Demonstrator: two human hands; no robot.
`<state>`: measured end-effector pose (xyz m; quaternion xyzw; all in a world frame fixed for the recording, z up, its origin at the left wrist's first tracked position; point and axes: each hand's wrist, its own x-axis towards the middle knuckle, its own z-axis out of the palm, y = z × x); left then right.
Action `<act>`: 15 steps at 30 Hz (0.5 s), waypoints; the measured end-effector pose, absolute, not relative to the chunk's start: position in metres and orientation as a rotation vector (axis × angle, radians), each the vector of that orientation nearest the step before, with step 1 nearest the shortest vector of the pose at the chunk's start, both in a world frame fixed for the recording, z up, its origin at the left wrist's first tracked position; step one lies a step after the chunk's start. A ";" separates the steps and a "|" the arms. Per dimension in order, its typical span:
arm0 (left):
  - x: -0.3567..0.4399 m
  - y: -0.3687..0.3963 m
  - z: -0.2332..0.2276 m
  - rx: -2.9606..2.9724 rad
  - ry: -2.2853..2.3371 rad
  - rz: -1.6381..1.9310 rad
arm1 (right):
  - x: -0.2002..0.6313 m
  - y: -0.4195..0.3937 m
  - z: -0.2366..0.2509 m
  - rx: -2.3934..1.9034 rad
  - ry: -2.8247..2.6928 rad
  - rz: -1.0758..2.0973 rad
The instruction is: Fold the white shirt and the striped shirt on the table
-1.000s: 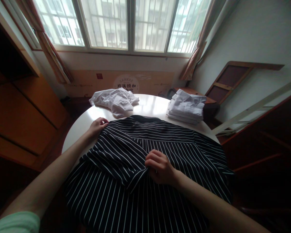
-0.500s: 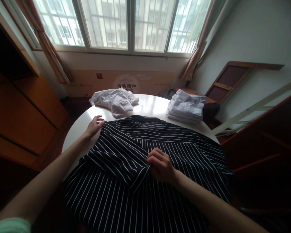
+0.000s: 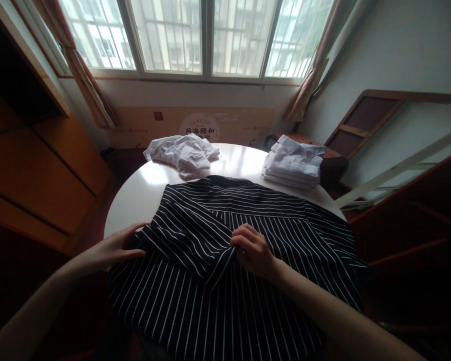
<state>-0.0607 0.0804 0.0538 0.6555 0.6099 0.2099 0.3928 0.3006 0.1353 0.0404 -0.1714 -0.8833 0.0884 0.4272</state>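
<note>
A black shirt with white stripes [image 3: 270, 250] lies spread over the table, its collar end toward the window and its lower part reaching down toward me. The left sleeve [image 3: 188, 235] is folded inward across the body. My right hand [image 3: 253, 250] pinches the end of that sleeve near the middle of the shirt. At the shirt's left edge is my left hand [image 3: 124, 245], thumb and fingers apart around the fold there; it is not closed on the cloth.
The round white table [image 3: 130, 203] carries a crumpled white garment [image 3: 186, 155] at the back left and a stack of folded white clothes [image 3: 293, 163] at the back right. A window [image 3: 206, 40] is beyond. An orange wooden cabinet [image 3: 45, 175] stands on the left.
My left hand has moved from the upper left corner of the shirt down along its left edge toward me. My right hand keeps its grip on the sleeve end.
</note>
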 end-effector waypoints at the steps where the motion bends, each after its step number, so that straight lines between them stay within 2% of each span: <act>1: -0.059 0.076 0.051 1.691 1.627 0.545 | 0.301 0.135 0.039 -0.424 -2.200 0.226; 7: -0.041 0.071 0.040 1.659 2.235 0.570 | 0.304 0.135 0.036 -0.411 -2.139 0.222; 11: -0.036 0.071 0.045 1.589 2.257 0.772 | 0.304 0.135 0.036 -0.411 -2.134 0.206; 15: -0.039 0.074 0.049 1.265 2.099 0.954 | 0.303 0.135 0.036 -0.410 -2.148 0.204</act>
